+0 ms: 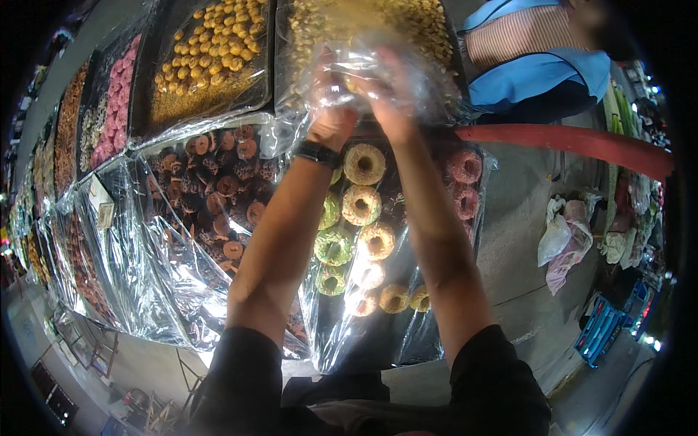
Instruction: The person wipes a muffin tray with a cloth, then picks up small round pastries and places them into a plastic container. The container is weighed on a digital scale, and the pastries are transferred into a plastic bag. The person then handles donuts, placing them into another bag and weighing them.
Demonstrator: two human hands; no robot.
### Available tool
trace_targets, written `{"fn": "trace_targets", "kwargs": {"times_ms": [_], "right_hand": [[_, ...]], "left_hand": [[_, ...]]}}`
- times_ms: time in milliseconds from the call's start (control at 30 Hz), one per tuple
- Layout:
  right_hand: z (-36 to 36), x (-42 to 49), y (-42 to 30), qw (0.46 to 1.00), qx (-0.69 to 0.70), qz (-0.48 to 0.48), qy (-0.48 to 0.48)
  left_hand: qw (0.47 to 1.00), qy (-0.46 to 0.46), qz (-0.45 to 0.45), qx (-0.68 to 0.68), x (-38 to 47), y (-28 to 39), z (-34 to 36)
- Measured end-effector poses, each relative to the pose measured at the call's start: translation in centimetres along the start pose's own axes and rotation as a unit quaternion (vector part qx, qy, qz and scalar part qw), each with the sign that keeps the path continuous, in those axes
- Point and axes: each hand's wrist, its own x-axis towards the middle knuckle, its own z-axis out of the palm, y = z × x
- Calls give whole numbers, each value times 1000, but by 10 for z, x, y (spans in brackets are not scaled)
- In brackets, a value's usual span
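Note:
My left hand point(334, 123), with a dark band on the wrist, grips a crumpled clear plastic bag point(406, 87). Beside it my right hand point(390, 103) is on the same bag, blurred, its fingers partly behind the film. Glare and blur hide what the bag contains, if anything. Both hands are above the near edge of a tray of small pale yellow snack pieces point(436, 27). Below my forearms, under plastic sheeting, lie pale iced doughnuts point(361, 205), green ones point(334, 246) and pink ones point(465, 166).
Round golden balls point(223, 49) fill part of another tray, with chocolate-coloured sweets point(218, 191) nearer me and pink pieces point(114, 106) further left. A red bar point(567, 146) juts out at right. Beyond it stands a person in a blue garment point(545, 76). Plastic bags point(567, 240) lie on the floor.

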Motion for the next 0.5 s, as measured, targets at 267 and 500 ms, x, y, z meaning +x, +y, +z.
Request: {"fn": "trace_targets", "kwargs": {"times_ms": [267, 500], "right_hand": [[-8, -7, -14, 939, 284, 137, 135], [-21, -4, -11, 982, 110, 109, 107]], "left_hand": [[992, 44, -33, 115, -15, 32, -7], [974, 26, -63, 217, -18, 47, -3]]}}
